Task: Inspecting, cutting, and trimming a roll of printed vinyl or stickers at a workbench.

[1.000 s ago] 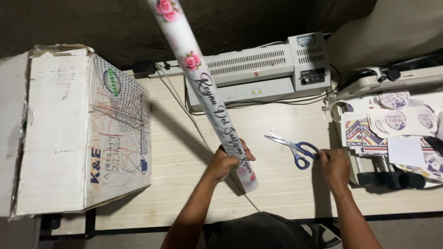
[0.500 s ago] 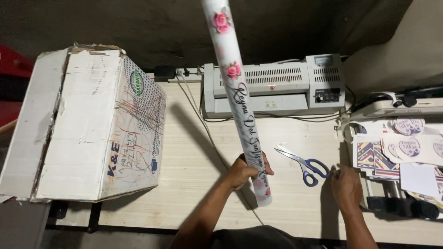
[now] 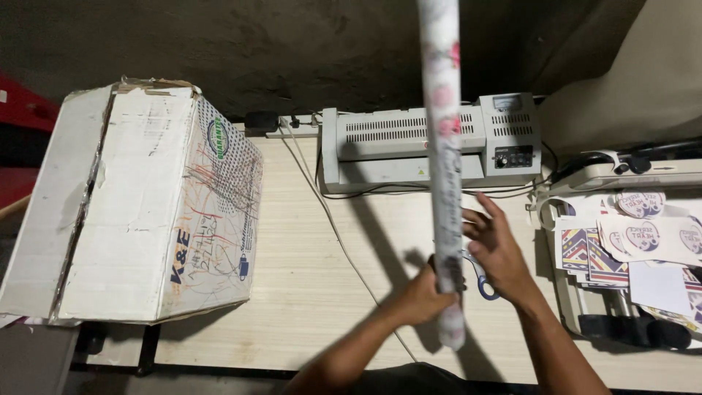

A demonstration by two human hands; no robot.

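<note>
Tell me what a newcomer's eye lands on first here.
A long printed paper roll stands upright mid-frame, gripped near its bottom by the left hand, with the right hand open beside it. A big white cardboard box fills the left of the wooden table. A grey laminator sits along the back edge.

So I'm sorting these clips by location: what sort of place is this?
Probably a small print or craft workshop. A laminator sits at the back of the wooden table, stacks of printed stickers lie at the right, and the left hand holds a printed roll.
</note>
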